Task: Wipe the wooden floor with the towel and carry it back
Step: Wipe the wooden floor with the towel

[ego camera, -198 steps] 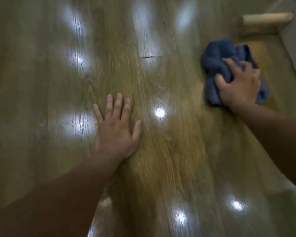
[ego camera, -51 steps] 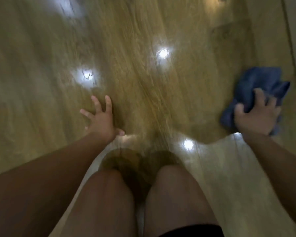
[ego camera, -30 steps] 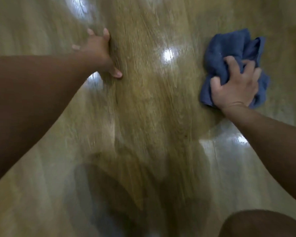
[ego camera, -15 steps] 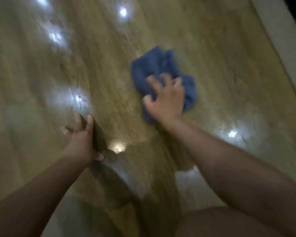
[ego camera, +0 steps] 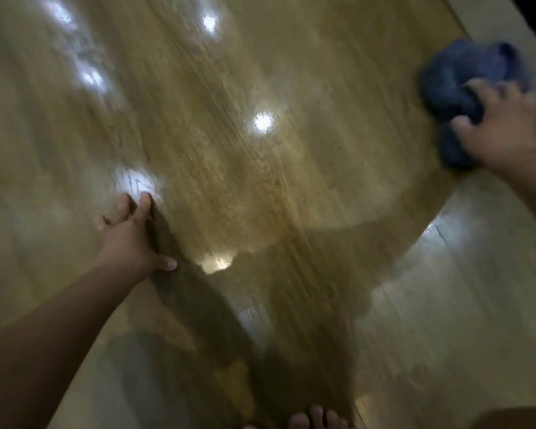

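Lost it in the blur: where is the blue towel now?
Head view, upper right: the blue towel lies bunched on the wooden floor under the right hand, beside the pale edge strip.

pale strip (ego camera: pixel 492 17), upper right corner

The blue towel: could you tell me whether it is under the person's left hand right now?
No: the right hand grips the blue towel at the far right, while the left hand rests on bare wooden floor.
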A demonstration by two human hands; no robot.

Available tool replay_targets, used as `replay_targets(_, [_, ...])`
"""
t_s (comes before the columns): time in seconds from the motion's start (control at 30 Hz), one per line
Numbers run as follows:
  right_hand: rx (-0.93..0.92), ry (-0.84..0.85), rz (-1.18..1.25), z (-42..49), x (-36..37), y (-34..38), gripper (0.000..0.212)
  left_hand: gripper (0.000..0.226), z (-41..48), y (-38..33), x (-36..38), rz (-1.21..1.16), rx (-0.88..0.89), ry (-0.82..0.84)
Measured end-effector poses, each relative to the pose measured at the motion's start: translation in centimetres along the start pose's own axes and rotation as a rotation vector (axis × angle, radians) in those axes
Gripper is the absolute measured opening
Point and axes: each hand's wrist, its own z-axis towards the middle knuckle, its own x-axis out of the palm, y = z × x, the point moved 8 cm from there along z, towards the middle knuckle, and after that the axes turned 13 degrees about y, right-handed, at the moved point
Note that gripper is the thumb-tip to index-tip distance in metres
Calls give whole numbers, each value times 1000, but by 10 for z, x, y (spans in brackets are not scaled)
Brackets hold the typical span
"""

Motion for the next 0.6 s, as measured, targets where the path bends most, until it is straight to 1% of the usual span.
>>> replay_targets(0.03, [113, -15, 28, -9, 1, 6, 67, 143, -2, -3, -2, 30, 5, 1])
replay_targets(0.07, [186, -27, 66, -29, 5, 27, 65, 143, -6, -6, -4, 51, 4, -3])
replay_targets(0.1, [194, -42, 109, -56, 12, 57, 63, 141, -10, -9, -5, 61, 5, -9])
replay_targets(0.13, [120, -47, 136, -86, 19, 95, 61, 137, -13, -14, -7, 70, 18, -22])
replay_targets(0.17, [-47, -31, 142, -118, 30, 141, 59, 132, -16, -18, -6, 73, 28, -25])
replay_targets(0.27, [-731, 56, 123, -241, 70, 271, 53, 119, -31, -22, 7, 55, 32, -9])
replay_targets(0.3, [-922, 132, 91, -275, 82, 297, 52, 119, -36, -21, 16, 45, 28, 12])
replay_targets(0.33, [-1064, 219, 49, -293, 91, 308, 51, 124, -40, -20, 26, 32, 22, 37])
replay_targets(0.37, [-1143, 261, 34, -295, 94, 306, 51, 133, -43, -19, 36, 14, 12, 68])
replay_targets(0.4, [-1149, 233, 55, -284, 88, 293, 50, 143, -47, -20, 45, -19, -6, 93])
replay_targets(0.43, [-1099, 156, 83, -263, 82, 271, 50, 149, -50, -20, 52, -66, -26, 107])
replay_targets(0.47, [-1008, 65, 116, -236, 74, 242, 49, 152, -52, -22, 55, -106, -33, 111])
replay_targets(0.53, [-718, -95, 131, -169, 56, 165, 50, 154, -51, -26, 57, -143, -31, 103])
replay_targets(0.6, [-347, -159, 92, -109, 35, 80, 52, 154, -47, -25, 56, -148, -37, 103])
